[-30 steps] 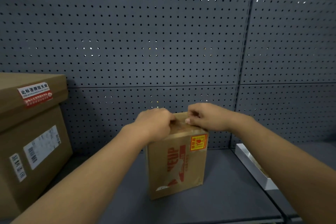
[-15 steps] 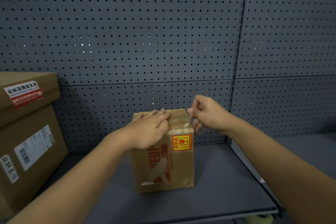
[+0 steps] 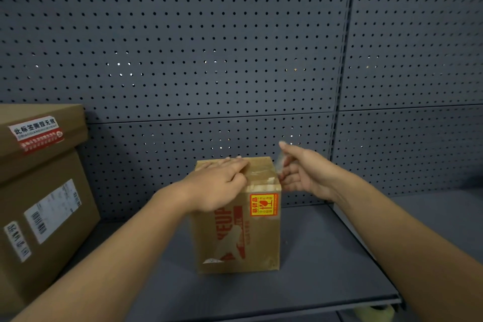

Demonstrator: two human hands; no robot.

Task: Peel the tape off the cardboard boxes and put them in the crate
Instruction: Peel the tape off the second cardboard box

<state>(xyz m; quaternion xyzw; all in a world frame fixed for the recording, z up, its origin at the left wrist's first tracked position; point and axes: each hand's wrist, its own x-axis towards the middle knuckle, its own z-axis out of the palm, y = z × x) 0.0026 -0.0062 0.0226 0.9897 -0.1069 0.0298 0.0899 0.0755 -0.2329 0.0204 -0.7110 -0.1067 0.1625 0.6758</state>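
Observation:
A small brown cardboard box (image 3: 258, 240) with red print and an orange-red sticker stands upright on the grey shelf (image 3: 318, 269). My left hand (image 3: 217, 185) lies on its top with fingers stretched out, pressing it down. Clear tape still shines on the top near the right edge, where the cardboard looks scuffed. My right hand (image 3: 305, 172) is just off the box's upper right corner, and a blurred strip of clear tape (image 3: 279, 165) is held at its fingertips, lifted from the box. No crate is in view.
A large brown cardboard box (image 3: 47, 206) with white labels and a red-and-white seal stands at the left of the shelf. A dark pegboard wall (image 3: 209, 60) closes the back. The shelf's front edge runs low across the view.
My right hand has pulled away from the box top to the right with the tape strip. My left hand has flattened on the box top.

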